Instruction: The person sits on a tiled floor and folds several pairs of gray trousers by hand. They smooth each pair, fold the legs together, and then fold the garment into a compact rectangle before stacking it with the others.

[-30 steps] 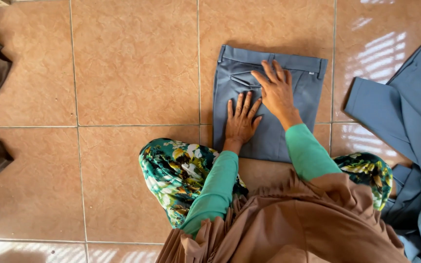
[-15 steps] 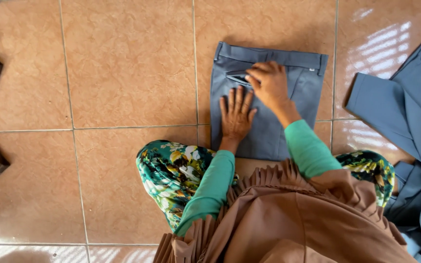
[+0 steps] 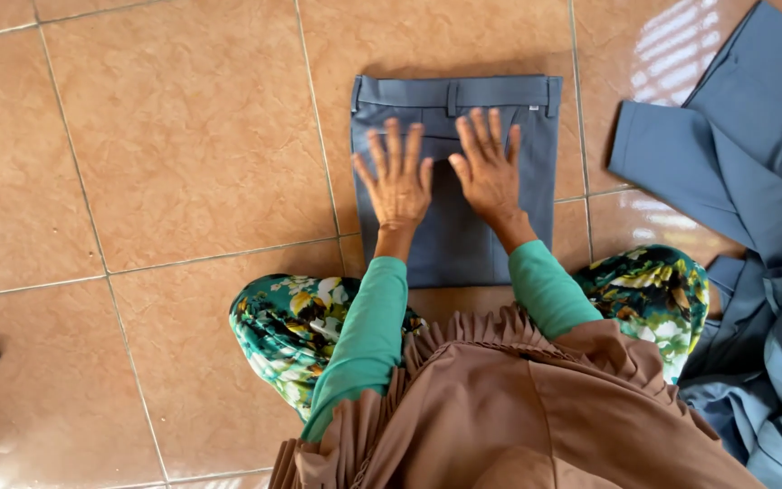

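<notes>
folded grey trousers (image 3: 463, 249) lie flat under left hand (image 3: 397, 181) and right hand (image 3: 491, 167).

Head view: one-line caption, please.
Left hand and right hand press flat on folded grey trousers on tiled floor.

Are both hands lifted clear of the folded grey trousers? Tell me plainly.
No: the left hand and right hand both lie flat, fingers spread, on the folded grey trousers below the waistband.
</notes>
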